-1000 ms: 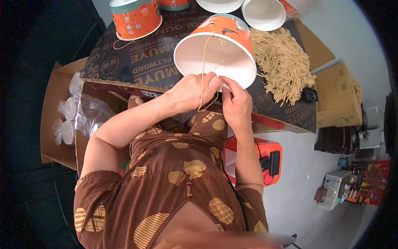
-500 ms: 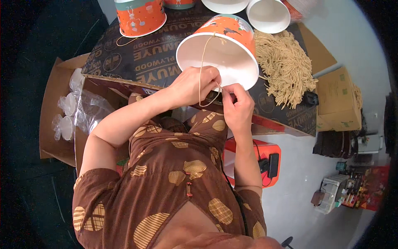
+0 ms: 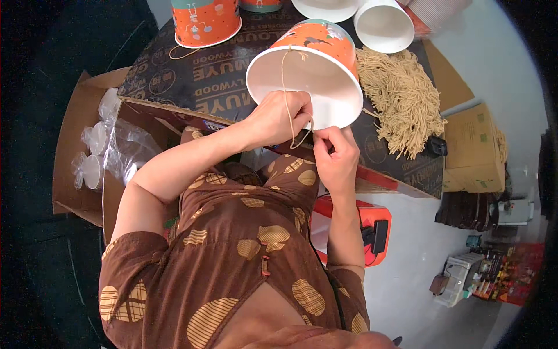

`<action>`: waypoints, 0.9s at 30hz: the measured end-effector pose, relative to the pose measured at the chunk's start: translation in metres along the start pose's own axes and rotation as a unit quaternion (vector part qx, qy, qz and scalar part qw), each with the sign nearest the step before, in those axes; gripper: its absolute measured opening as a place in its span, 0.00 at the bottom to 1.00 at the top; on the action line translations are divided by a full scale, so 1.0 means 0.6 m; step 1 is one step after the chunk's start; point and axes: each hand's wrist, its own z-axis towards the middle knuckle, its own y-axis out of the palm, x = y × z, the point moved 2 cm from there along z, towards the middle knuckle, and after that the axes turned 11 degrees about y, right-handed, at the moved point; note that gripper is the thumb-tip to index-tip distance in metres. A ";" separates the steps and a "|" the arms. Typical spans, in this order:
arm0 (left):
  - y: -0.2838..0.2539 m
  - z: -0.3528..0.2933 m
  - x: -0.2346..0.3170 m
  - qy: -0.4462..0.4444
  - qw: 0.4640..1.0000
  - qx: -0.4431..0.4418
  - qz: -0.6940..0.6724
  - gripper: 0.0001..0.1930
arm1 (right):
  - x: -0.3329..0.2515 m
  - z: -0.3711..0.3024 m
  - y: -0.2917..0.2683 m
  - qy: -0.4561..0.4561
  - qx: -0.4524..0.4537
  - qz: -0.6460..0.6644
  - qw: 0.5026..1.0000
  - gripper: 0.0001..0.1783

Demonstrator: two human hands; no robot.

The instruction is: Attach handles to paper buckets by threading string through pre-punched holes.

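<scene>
An orange paper bucket (image 3: 317, 39) with a white inside lies tilted on the table, its mouth facing me. A thin tan cord (image 3: 284, 78) is fastened at the upper rim and hangs in a loop across the mouth. At the lower rim, my left hand (image 3: 279, 116) pinches the cord, its fingertips partly inside the mouth. Close beside it, my right hand (image 3: 336, 152) is closed too, thumb and forefinger together on the cord's end by the rim. The fingertips hide just how the cord runs there.
The dark printed tabletop (image 3: 168, 78) bears another orange bucket (image 3: 206, 23) at far left and a white bucket (image 3: 383, 26) at far right. A heap of tan cords (image 3: 401, 99) lies on the right. Cardboard boxes stand left, holding clear-wrapped items (image 3: 99, 139), and right (image 3: 474, 151).
Both hands stay at the bucket's lower rim, with the fingers shifting slightly. The cord loop hanging below has become smaller. The whole view has turned a little.
</scene>
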 end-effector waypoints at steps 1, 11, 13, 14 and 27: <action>0.000 0.000 0.000 -0.001 1.000 0.001 0.000 0.04 | 0.000 -0.002 0.001 0.008 0.005 -0.008 1.000 0.06; 0.004 -0.001 -0.006 -0.027 0.999 0.021 -0.029 0.03 | -0.011 -0.006 0.009 -0.035 0.037 -0.078 0.996 0.08; 0.005 0.000 -0.007 -0.032 0.999 0.022 -0.033 0.04 | -0.010 -0.006 0.009 -0.041 0.034 -0.087 0.995 0.08; 0.005 0.001 -0.007 -0.037 0.998 0.028 -0.034 0.04 | -0.011 -0.007 0.008 -0.041 0.033 -0.087 0.995 0.08; 0.017 0.020 -0.011 -0.038 0.997 0.014 0.063 0.04 | -0.019 -0.026 0.004 -0.108 0.038 -0.149 0.982 0.11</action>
